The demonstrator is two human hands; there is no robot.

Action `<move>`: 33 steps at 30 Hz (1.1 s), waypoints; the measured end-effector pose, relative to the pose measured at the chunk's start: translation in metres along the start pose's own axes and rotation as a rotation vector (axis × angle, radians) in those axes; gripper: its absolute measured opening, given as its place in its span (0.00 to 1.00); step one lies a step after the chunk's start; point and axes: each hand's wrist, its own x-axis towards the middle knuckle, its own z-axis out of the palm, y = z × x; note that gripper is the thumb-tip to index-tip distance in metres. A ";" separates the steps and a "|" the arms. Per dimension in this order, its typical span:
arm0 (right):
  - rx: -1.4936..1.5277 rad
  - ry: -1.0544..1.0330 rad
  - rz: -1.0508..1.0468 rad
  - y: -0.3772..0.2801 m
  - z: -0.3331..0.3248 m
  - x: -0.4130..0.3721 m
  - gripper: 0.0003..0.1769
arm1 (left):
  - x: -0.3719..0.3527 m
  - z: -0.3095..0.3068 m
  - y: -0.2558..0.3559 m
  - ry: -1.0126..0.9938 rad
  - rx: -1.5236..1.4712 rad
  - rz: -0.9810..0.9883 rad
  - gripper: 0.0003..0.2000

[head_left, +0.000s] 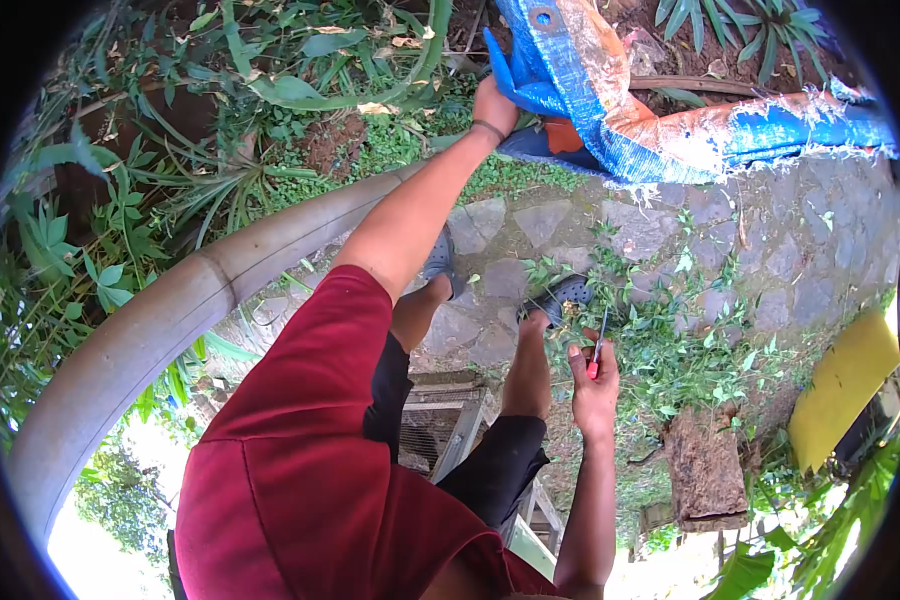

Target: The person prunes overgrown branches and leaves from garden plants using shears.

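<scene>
My left hand [496, 108], with a dark band at the wrist, is stretched far forward and closed on the edge of a frayed blue and orange tarpaulin [595, 120]. Folds of the sheet hide most of its fingers. Nearer my body, my right hand [596, 395] is closed around a thin-bladed tool with a red handle [594, 369], its narrow metal blade pointing away from me. Just beyond that blade, cut-looking leafy stems [690, 340] lie scattered over the paving, some against my right clog [570, 292].
A thick grey curved pipe [160, 315] arcs along the left side. Dense plants [220, 180] grow behind it. On the right are a rough wooden block [705, 468] and a yellow panel [843, 390]. Stone paving [475, 335] runs underfoot, with a mesh-covered frame [460, 425] behind my legs.
</scene>
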 end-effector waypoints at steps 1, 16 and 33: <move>-0.016 -0.005 -0.006 0.001 0.000 -0.002 0.21 | -0.003 -0.003 0.000 0.113 -0.172 -0.056 0.09; 0.288 0.009 0.111 -0.024 -0.019 -0.045 0.22 | -0.306 0.042 0.096 -0.817 -0.397 -0.820 0.10; 0.501 0.209 -0.029 -0.097 -0.111 -0.132 0.21 | -0.247 0.037 0.315 -1.477 -0.391 -0.695 0.23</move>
